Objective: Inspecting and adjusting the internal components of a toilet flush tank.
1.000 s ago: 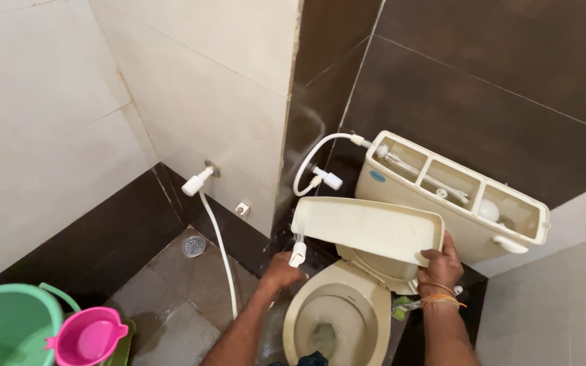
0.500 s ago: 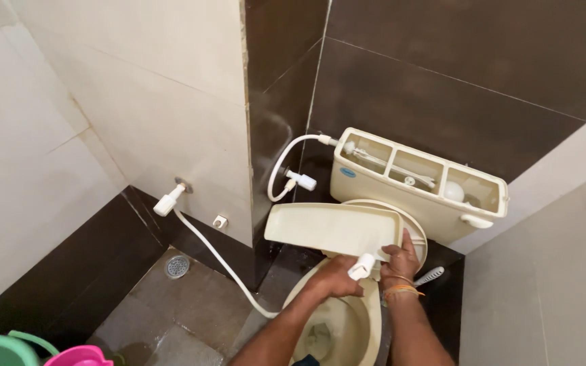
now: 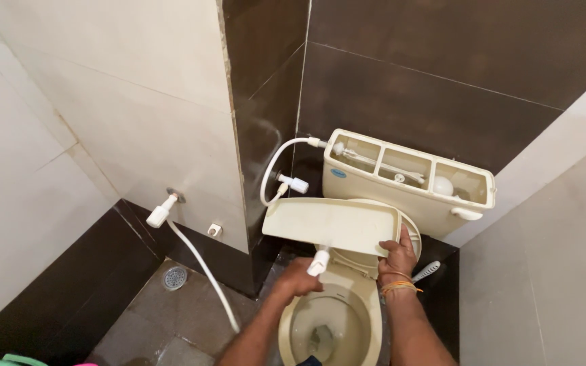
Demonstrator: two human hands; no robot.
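- Our left hand reaches up from six o'clock over the toilet bowl, forearm angled toward one o'clock.
- Our right hand, wrist banded with bracelets, rises at five o'clock beside the bowl.
- The open cistern sits beyond at one o'clock; a white hose trails at nine o'clock down to the floor.
- Left fingers are curled tight around a white spray nozzle.
- Right fingers clasp the right end of the cream cistern lid, held flat above the bowl, before the cistern.
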